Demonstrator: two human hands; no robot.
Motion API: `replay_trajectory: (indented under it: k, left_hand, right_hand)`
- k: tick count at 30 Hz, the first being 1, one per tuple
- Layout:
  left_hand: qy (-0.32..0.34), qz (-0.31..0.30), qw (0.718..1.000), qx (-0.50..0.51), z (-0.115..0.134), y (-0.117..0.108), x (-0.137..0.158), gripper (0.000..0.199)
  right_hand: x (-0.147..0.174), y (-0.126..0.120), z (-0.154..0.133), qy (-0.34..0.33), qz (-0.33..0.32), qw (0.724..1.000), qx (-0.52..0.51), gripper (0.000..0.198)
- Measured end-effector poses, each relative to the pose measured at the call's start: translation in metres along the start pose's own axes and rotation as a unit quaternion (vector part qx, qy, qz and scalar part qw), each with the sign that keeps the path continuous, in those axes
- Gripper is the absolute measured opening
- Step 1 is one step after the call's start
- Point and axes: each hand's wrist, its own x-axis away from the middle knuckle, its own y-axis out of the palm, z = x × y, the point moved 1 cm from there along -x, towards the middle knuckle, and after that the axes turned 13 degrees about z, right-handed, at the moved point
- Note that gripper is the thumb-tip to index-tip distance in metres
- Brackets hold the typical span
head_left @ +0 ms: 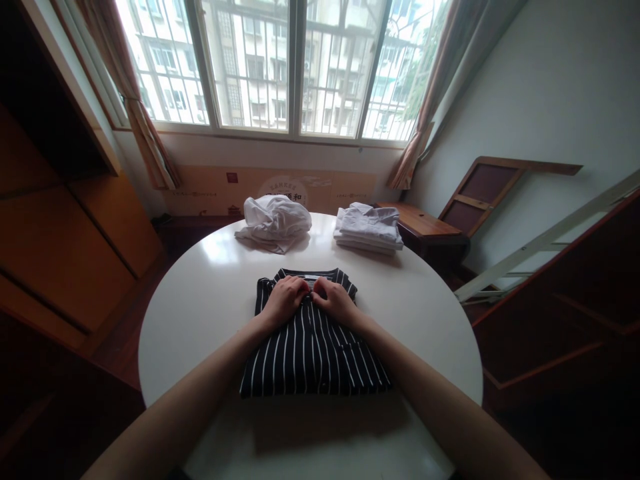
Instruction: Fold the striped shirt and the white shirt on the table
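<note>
A black shirt with white stripes (pixel 310 353) lies folded on the white round table (pixel 190 333), its collar pointing away from me. My left hand (pixel 287 298) and my right hand (pixel 334 299) meet at the front of that collar. Both have their fingers pinched on the striped shirt at the neck opening, the tips almost touching. The exact bit of cloth or button between the fingertips is too small to make out. A pale label shows inside the collar, just beyond my fingers.
A crumpled white garment (pixel 275 221) sits at the table's far left edge. Right of it is a stack of folded white shirts (pixel 369 228). Beyond the table stand a wooden chair (pixel 480 193) on the right, a barred window (pixel 295 67) and a wooden cabinet (pixel 75 247) on the left.
</note>
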Motion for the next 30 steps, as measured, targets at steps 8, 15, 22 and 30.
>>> replay_trajectory:
  k: [8,15,22,30]
  left_hand:
    - [-0.031,-0.002,0.998,0.052,0.029,-0.030,-0.002,0.009]
    - [-0.061,-0.089,0.994,0.020,0.054,-0.037,0.046,0.007]
    - [-0.064,-0.079,0.995,-0.013,0.044,-0.027,0.060,0.009]
    - [-0.018,-0.037,0.998,-0.043,0.049,-0.028,0.063,0.012]
  right_hand:
    - [-0.002,-0.004,0.002,-0.059,-0.031,0.997,-0.047,0.006]
    - [-0.006,-0.007,-0.001,-0.068,-0.071,0.995,-0.026,0.002]
    - [-0.007,-0.003,-0.001,0.004,-0.076,0.996,0.044,0.005]
    - [-0.008,-0.003,-0.002,0.056,-0.052,0.997,0.019,0.005]
